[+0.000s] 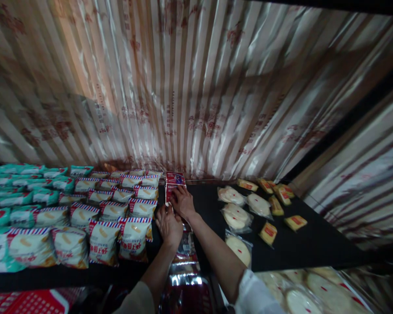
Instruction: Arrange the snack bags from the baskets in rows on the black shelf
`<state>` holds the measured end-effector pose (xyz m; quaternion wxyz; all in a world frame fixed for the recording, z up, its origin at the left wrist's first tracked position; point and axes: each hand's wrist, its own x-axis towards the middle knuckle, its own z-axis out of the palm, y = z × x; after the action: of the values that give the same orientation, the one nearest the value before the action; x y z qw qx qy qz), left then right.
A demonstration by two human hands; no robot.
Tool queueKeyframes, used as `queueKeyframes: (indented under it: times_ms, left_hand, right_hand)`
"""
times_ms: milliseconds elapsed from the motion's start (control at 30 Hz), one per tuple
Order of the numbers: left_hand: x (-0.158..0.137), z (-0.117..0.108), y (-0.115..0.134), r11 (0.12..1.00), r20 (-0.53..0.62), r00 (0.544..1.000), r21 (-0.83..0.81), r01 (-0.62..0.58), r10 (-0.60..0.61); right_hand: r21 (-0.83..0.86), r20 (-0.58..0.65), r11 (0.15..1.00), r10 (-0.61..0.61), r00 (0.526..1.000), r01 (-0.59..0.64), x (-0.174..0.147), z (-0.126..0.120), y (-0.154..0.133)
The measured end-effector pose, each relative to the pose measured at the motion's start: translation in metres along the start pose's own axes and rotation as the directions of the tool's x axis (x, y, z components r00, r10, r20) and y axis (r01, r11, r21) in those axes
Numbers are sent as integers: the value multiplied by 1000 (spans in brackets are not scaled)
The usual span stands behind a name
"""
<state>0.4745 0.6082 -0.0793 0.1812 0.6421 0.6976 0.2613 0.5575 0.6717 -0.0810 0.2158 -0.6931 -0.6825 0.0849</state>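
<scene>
The right hand point(182, 202) grips a red packet point(174, 182) just beyond the left hand point(168, 224), whose grip is unclear.

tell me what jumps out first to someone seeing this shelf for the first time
The eye lands on the two hands at the middle of the dark shelf: the right hand and left hand are on a row of red packets running toward the back. To their left lie rows of red, white and blue striped snack bags, with teal packs beyond. To the right lie round flat cakes in clear wrap and small yellow bars.
</scene>
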Motion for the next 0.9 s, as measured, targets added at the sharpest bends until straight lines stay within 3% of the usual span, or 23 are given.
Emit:
queueKeyframes:
  times_ms: [233, 367, 500, 600, 733, 800, 900]
  left_hand:
    - [-1, -1, -3, 999, -33, 999, 29, -37, 38]
    - [-4, -2, -3, 997, -106, 991, 16, -75, 76]
    - [-17, -6, -5, 985, -179, 974, -71, -156, 141]
    - [-45, -13, -15, 936, -246, 941, -207, -283, 230]
    - [-110, -23, -46, 846, -279, 912, -364, -390, 301]
    - [-147, -24, -66, 845, -231, 936, -410, -343, 267]
    - [-190, -20, -103, 864, -148, 973, -450, -224, 176]
  right_hand:
    - [35, -29, 999, -31, 999, 32, -1, 6, 5]
    - [75, -119, 993, -84, 989, 93, -2, 7, 6]
    - [227, -260, 960, -102, 960, 163, -15, 2, 1]
    - [369, -335, 915, -33, 942, 163, -42, -6, -8]
    - [501, -368, 851, 45, 929, 157, -101, -18, -27]
    - [566, -340, 814, 86, 937, 130, -139, -20, -39]
    - [667, -193, 744, 125, 973, 37, -199, -8, -57]
